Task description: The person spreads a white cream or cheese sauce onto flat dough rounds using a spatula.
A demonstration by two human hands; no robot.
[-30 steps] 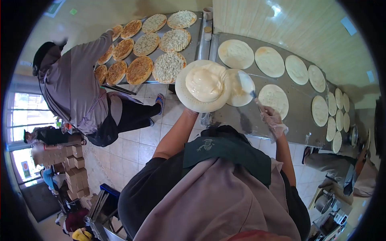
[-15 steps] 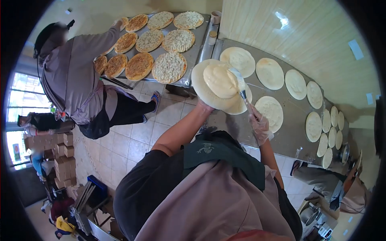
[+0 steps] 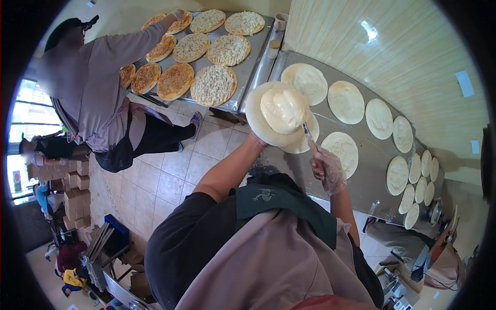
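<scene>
Plainly, the long steel worktable runs away to your right along the wood-panelled wall. A row of pale, flat round dough bases lies on it in single file, none overlapping — likely so each can be reached from the edge where you stand. Beyond it, a second steel table carries browned, topped rounds, and a co-worker in a grey top leans over them with one arm stretched to the far corner.

You hold the wide white round plate up over the near end of the worktable, above one dough base. It sits level, which seems to be what stops the glossy cream-coloured mound of paste from sliding off. Your left hand bears the plate from beneath — its fingers are hidden, so I cannot tell how they lie. Your right hand, in a clear plastic glove, is closed around the thin grey metal utensil, whose tip reaches the lower edge of the paste. The two hands are apart, joined only through plate and utensil.
</scene>
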